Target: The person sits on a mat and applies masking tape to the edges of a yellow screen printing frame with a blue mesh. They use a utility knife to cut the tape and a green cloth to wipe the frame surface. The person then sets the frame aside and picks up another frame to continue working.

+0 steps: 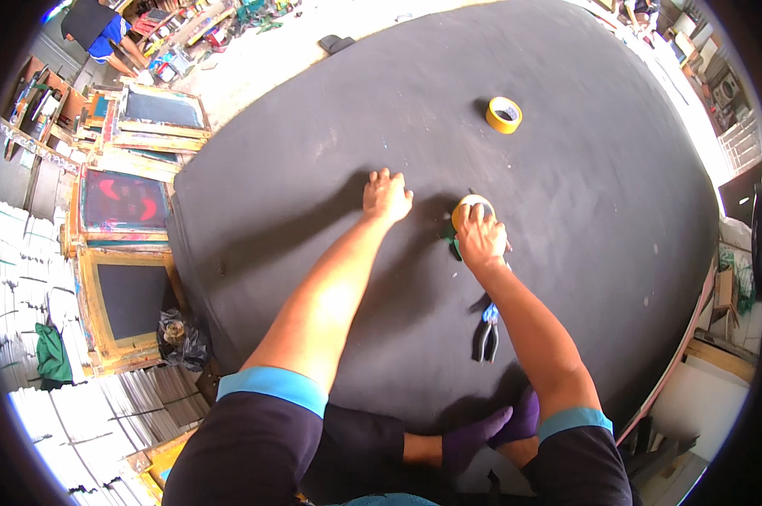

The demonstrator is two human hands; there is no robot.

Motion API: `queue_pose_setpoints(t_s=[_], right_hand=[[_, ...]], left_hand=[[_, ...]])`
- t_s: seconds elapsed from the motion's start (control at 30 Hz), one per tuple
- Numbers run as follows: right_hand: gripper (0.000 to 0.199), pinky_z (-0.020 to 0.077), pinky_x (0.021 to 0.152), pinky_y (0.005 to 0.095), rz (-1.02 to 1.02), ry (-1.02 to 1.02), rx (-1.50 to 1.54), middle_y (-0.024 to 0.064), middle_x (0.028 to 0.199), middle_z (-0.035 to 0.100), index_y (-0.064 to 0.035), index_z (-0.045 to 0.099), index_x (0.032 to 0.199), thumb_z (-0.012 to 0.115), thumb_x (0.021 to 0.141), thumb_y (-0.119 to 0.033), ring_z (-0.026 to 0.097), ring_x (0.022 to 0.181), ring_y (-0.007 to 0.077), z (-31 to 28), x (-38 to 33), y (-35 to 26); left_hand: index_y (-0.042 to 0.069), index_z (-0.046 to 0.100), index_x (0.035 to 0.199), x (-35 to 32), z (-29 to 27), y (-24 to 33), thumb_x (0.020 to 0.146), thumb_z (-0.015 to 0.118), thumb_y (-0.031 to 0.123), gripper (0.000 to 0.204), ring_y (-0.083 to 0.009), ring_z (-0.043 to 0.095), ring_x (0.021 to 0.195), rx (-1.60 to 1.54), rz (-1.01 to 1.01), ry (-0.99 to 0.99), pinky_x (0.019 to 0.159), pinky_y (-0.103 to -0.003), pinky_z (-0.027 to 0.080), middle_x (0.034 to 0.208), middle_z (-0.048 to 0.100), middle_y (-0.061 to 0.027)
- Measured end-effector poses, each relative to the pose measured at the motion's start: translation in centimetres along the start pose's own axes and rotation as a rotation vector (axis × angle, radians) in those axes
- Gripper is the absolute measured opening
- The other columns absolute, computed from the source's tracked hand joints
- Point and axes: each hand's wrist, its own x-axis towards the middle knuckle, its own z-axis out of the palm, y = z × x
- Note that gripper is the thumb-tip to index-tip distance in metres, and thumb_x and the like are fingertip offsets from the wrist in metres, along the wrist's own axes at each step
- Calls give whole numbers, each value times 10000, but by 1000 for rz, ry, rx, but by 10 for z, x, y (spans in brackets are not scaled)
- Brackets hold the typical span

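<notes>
My left hand [387, 197] is over the middle of a wide dark grey sheet [313, 169], its fingers curled in. Whatever it may pinch is hidden. To its right, my right hand [483, 242] has its fingers hooked over a roll of yellow tape [460, 212]. A small dark green item [457, 246] shows beside that hand, partly covered. Below the right wrist lie pliers [485, 334] with dark handles, near a blue part. Farther off, a second yellow tape roll [504, 115] rests on the sheet.
Wood-framed screens [124, 201] are stacked along the left edge, with piles of white sheets [31, 287] beyond them. A black plastic bag [183, 341] sits by the sheet's left corner. My feet in purple socks [474, 438] are at the near edge. Another person [103, 34] stands at far left.
</notes>
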Motion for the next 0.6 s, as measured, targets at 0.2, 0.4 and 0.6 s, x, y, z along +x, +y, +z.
queue_pose_setpoints(t_s=[0.2,0.4,0.6], right_hand=[[435,549,858,499,-237,95,137,134,1221,594,-81,561,1288,671,913,-272,636,1111,338,-25,57,-15],[457,471,1007,469,-475,48,98,120,1262,623,-75,598,1275,707,937,-363,599,1185,299,-56,120,-70],[568,382,1154,504,-662,-98,171,149,1411,563,-83,549,1393,670,970,-442,495,1367,315,-44,111,-164]], left_hand=[[134,700,1122,12,11,-22,954,691,413,326,-280,540,1193,-70,-2,110,1016,-445,452,1217,599,-82],[133,667,1272,-22,-7,-158,989,636,468,440,-314,488,1301,16,-52,362,1102,-462,398,1379,549,-115],[135,503,1476,-102,-14,-261,1012,582,511,602,-396,359,1443,101,-455,365,1195,-524,289,1550,414,-182]])
